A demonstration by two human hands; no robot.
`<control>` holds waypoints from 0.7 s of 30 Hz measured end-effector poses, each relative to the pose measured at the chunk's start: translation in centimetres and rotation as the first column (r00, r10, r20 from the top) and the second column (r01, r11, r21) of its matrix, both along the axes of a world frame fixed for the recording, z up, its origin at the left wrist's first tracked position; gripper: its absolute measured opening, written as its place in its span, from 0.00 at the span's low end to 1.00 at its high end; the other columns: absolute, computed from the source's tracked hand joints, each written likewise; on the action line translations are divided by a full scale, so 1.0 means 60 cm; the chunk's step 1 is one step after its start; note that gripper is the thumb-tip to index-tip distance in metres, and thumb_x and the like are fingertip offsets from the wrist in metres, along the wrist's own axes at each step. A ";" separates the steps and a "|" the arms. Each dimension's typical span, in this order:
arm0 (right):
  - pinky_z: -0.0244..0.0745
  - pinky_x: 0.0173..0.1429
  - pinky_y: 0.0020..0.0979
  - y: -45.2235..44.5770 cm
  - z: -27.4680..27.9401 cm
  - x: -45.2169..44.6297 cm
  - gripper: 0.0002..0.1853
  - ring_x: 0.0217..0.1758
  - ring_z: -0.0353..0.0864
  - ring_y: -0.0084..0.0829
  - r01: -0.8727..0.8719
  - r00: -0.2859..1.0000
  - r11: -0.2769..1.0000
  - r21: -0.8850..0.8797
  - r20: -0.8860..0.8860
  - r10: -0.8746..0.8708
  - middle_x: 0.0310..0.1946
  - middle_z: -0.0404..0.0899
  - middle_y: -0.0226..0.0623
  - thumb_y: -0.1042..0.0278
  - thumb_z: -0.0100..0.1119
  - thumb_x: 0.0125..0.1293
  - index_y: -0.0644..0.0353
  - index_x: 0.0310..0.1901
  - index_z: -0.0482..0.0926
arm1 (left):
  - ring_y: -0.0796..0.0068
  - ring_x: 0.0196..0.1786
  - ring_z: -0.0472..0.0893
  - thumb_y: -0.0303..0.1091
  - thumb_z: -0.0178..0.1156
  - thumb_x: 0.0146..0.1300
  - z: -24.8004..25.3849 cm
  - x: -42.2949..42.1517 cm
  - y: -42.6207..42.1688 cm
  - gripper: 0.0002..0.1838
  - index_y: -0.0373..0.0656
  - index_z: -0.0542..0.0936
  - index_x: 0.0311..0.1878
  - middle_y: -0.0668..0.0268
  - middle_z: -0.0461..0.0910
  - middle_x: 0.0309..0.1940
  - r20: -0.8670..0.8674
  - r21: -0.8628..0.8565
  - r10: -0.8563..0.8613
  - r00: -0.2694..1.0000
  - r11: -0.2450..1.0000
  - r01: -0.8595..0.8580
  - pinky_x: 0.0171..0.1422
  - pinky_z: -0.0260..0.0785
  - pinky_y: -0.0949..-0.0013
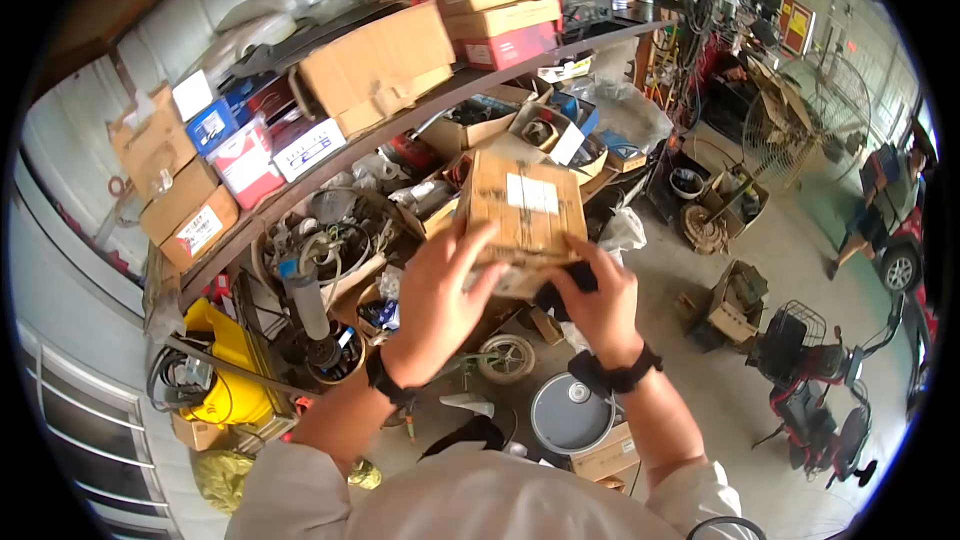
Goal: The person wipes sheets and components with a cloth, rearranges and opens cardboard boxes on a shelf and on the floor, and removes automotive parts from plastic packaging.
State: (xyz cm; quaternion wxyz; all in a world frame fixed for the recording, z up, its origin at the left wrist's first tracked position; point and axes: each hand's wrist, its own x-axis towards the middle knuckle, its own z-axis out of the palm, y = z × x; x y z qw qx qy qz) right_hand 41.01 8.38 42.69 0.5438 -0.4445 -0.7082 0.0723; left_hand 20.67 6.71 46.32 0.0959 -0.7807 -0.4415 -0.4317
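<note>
A taped brown cardboard box with a white label on top is held up in front of me. My left hand grips its near left side, thumb and fingers against the cardboard. On the near right corner, my right hand has its fingers curled around the edge. Part of the box's near side shows between the two hands, and its underside is hidden. Behind it, open cartons of parts crowd the lower shelf.
An upper shelf carries several cartons and a large brown box. Left stands a yellow bin; below lie a small wheel and a grey round lid. To the right are a scooter, a fan and a person.
</note>
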 end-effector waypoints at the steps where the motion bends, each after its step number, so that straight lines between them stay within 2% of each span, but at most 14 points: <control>1: 0.79 0.40 0.35 0.012 0.024 -0.019 0.22 0.36 0.85 0.42 -0.014 1.000 1.000 0.001 -0.022 0.014 0.36 0.84 0.44 0.67 0.74 0.51 0.61 0.48 0.80 | 0.54 0.44 0.79 0.35 0.69 0.55 0.022 -0.022 0.015 0.26 0.45 0.75 0.58 0.56 0.79 0.48 -0.019 0.029 -0.002 1.000 1.000 0.003 0.47 0.73 0.58; 2: 0.79 0.41 0.34 0.024 0.050 -0.036 0.21 0.37 0.86 0.41 -0.022 0.998 0.998 -0.062 -0.057 0.019 0.36 0.84 0.46 0.66 0.74 0.52 0.61 0.47 0.81 | 0.54 0.43 0.79 0.34 0.68 0.55 0.042 -0.041 0.028 0.25 0.45 0.76 0.58 0.56 0.79 0.45 -0.011 0.097 -0.009 1.000 0.995 0.010 0.46 0.73 0.57; 3: 0.79 0.41 0.33 0.044 0.070 -0.043 0.21 0.37 0.86 0.39 -0.022 1.000 0.998 0.052 -0.001 0.022 0.35 0.84 0.45 0.65 0.75 0.52 0.60 0.48 0.81 | 0.56 0.40 0.80 0.35 0.69 0.54 0.061 -0.056 0.035 0.25 0.46 0.77 0.56 0.58 0.80 0.42 -0.012 0.107 0.005 1.000 0.994 -0.004 0.44 0.74 0.59; 5: 0.79 0.40 0.32 0.068 0.131 -0.068 0.21 0.36 0.86 0.39 -0.054 0.998 0.994 0.091 -0.008 0.055 0.33 0.84 0.45 0.65 0.75 0.51 0.60 0.47 0.82 | 0.60 0.37 0.80 0.36 0.70 0.53 0.104 -0.086 0.054 0.24 0.48 0.79 0.55 0.60 0.81 0.38 -0.014 0.221 0.029 0.999 0.975 -0.025 0.40 0.74 0.62; 7: 0.79 0.40 0.31 0.083 0.199 -0.089 0.20 0.34 0.86 0.38 -0.035 0.999 0.996 0.083 0.012 0.034 0.32 0.84 0.45 0.65 0.76 0.50 0.61 0.45 0.82 | 0.65 0.32 0.81 0.38 0.70 0.54 0.156 -0.115 0.076 0.23 0.50 0.80 0.55 0.64 0.82 0.31 0.005 0.225 0.042 0.999 0.974 -0.042 0.34 0.74 0.66; 9: 0.78 0.40 0.31 0.108 0.276 -0.101 0.18 0.32 0.85 0.37 -0.069 0.983 0.940 0.334 0.184 0.007 0.33 0.84 0.45 0.67 0.75 0.50 0.62 0.43 0.83 | 0.66 0.28 0.83 0.39 0.72 0.53 0.216 -0.137 0.099 0.22 0.50 0.81 0.52 0.62 0.84 0.31 0.051 0.324 -0.049 0.997 0.946 0.030 0.31 0.74 0.66; 10: 0.78 0.42 0.32 0.110 0.311 -0.112 0.18 0.33 0.85 0.37 -0.062 0.984 0.945 0.320 0.178 0.004 0.34 0.85 0.45 0.67 0.74 0.51 0.62 0.43 0.83 | 0.64 0.27 0.83 0.39 0.73 0.51 0.243 -0.147 0.102 0.22 0.50 0.81 0.51 0.62 0.84 0.29 0.103 0.267 -0.054 0.993 0.963 0.024 0.31 0.74 0.66; 11: 0.78 0.43 0.32 0.114 0.346 -0.124 0.17 0.34 0.85 0.37 -0.055 0.985 0.950 0.307 0.173 0.002 0.34 0.85 0.45 0.67 0.73 0.52 0.63 0.43 0.83 | 0.77 0.43 0.85 0.30 0.73 0.52 0.283 -0.159 0.095 0.25 0.41 0.80 0.55 0.61 0.85 0.46 0.116 0.137 -0.024 0.993 0.991 0.008 0.45 0.77 0.73; 12: 0.78 0.45 0.33 0.119 0.384 -0.134 0.18 0.36 0.85 0.36 -0.088 0.981 0.966 0.243 0.189 0.042 0.35 0.85 0.45 0.64 0.72 0.53 0.63 0.43 0.83 | 0.78 0.41 0.84 0.30 0.73 0.52 0.305 -0.174 0.111 0.27 0.42 0.78 0.56 0.61 0.85 0.44 0.182 0.119 -0.115 0.977 0.988 0.094 0.42 0.77 0.75; 13: 0.78 0.47 0.33 0.130 0.420 -0.144 0.19 0.39 0.85 0.36 -0.120 0.975 0.977 0.179 0.207 0.082 0.35 0.85 0.45 0.62 0.72 0.53 0.64 0.43 0.83 | 0.76 0.39 0.84 0.29 0.71 0.55 0.336 -0.181 0.106 0.23 0.40 0.78 0.56 0.60 0.85 0.41 0.171 0.124 -0.097 0.980 0.989 0.076 0.41 0.77 0.74; 15: 0.75 0.48 0.26 0.181 0.486 -0.158 0.20 0.37 0.79 0.22 -0.115 0.915 0.933 0.341 0.402 -0.034 0.37 0.84 0.36 0.59 0.73 0.56 0.63 0.46 0.83 | 0.76 0.37 0.82 0.26 0.67 0.59 0.399 -0.209 0.107 0.18 0.37 0.78 0.53 0.60 0.84 0.37 0.115 0.108 -0.056 0.992 0.993 0.043 0.38 0.75 0.74; 17: 0.76 0.46 0.25 0.215 0.545 -0.198 0.18 0.37 0.80 0.26 -0.292 0.912 0.902 0.319 0.378 0.161 0.36 0.84 0.39 0.60 0.72 0.56 0.66 0.42 0.83 | 0.78 0.35 0.81 0.23 0.67 0.57 0.467 -0.273 0.140 0.18 0.34 0.78 0.51 0.61 0.83 0.35 0.001 0.005 -0.023 1.000 1.000 0.023 0.34 0.73 0.77; 19: 0.76 0.44 0.24 0.225 0.576 -0.243 0.16 0.37 0.81 0.29 -0.459 0.868 0.839 0.291 0.350 0.353 0.35 0.84 0.43 0.62 0.72 0.57 0.69 0.37 0.83 | 0.77 0.36 0.82 0.23 0.66 0.57 0.483 -0.272 0.116 0.18 0.33 0.77 0.51 0.61 0.83 0.34 0.067 0.112 0.020 0.998 0.993 -0.027 0.35 0.74 0.75; 21: 0.77 0.39 0.27 0.216 0.581 -0.286 0.17 0.32 0.80 0.29 -0.330 0.928 0.894 0.303 0.280 0.247 0.32 0.83 0.43 0.64 0.73 0.55 0.72 0.37 0.82 | 0.77 0.36 0.82 0.22 0.65 0.58 0.485 -0.272 0.098 0.18 0.33 0.76 0.51 0.61 0.84 0.34 0.138 0.148 0.044 0.989 0.987 -0.065 0.37 0.75 0.75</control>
